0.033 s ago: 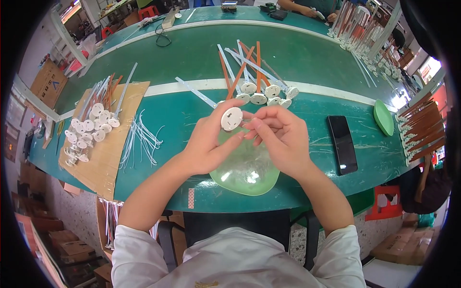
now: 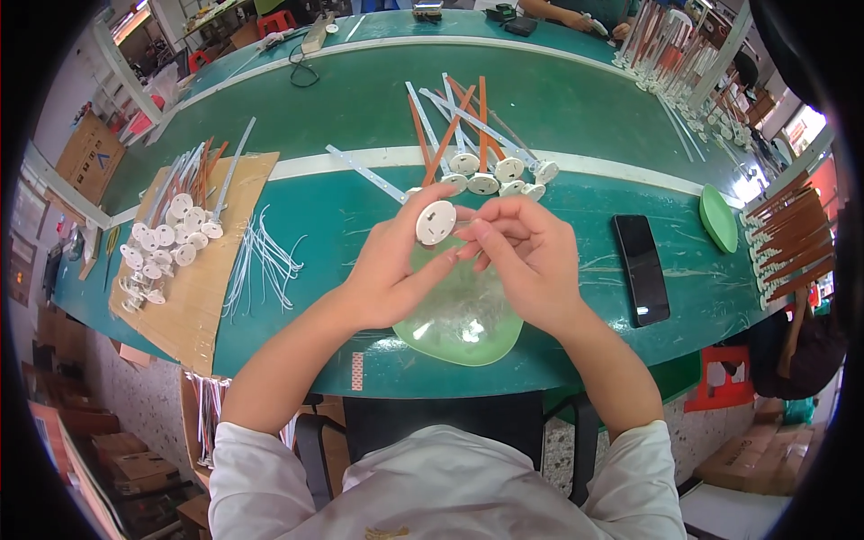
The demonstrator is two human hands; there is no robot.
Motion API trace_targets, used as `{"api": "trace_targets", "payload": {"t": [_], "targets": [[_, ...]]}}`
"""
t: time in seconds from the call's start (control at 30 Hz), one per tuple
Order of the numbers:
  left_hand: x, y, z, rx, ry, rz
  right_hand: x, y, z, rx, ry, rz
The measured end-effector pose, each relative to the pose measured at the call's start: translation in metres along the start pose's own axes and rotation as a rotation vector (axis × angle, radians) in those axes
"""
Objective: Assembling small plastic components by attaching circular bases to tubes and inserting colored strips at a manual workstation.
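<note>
Green-topped workbench (image 2: 342, 103) beneath the fingers (image 2: 511, 212), white strips (image 2: 301, 167) crossing it beyond them. Well left of the fingers: pale wall (image 2: 67, 63), white post (image 2: 130, 67) leaning in view (the lens bends edges). Beyond, up-left: red stool (image 2: 277, 22). Below the fingers: black chair (image 2: 441, 414), speckled floor (image 2: 560, 450). Far right: bright opening (image 2: 804, 124), glaring. Low right: brown cartons (image 2: 756, 463).

Green dish (image 2: 459, 344) part-hidden by L hand (image 2: 382, 273); can't tell what's btwn R fingers (image 2: 499, 245), too small.
</note>
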State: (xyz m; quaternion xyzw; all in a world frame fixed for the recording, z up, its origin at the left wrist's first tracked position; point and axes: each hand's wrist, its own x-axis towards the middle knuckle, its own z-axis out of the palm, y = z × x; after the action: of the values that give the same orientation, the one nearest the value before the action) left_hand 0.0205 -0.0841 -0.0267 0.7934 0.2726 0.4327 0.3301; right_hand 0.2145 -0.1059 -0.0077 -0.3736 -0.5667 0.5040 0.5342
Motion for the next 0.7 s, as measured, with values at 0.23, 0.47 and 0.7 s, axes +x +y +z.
{"api": "trace_targets", "payload": {"t": [0.23,0.47,0.7], "targets": [[-0.003,0.003,0.01,-0.033,-0.037,-0.061,-0.002,0.003,0.001,-0.622,0.053,-0.607],[-0.006,0.007,0.015,-0.142,-0.045,-0.042,0.001,0.009,0.005,-0.71,0.128,-0.88],[-0.009,0.006,0.019,0.1,-0.057,-0.001,-0.003,0.016,0.012,-0.687,0.112,-0.899]]}}
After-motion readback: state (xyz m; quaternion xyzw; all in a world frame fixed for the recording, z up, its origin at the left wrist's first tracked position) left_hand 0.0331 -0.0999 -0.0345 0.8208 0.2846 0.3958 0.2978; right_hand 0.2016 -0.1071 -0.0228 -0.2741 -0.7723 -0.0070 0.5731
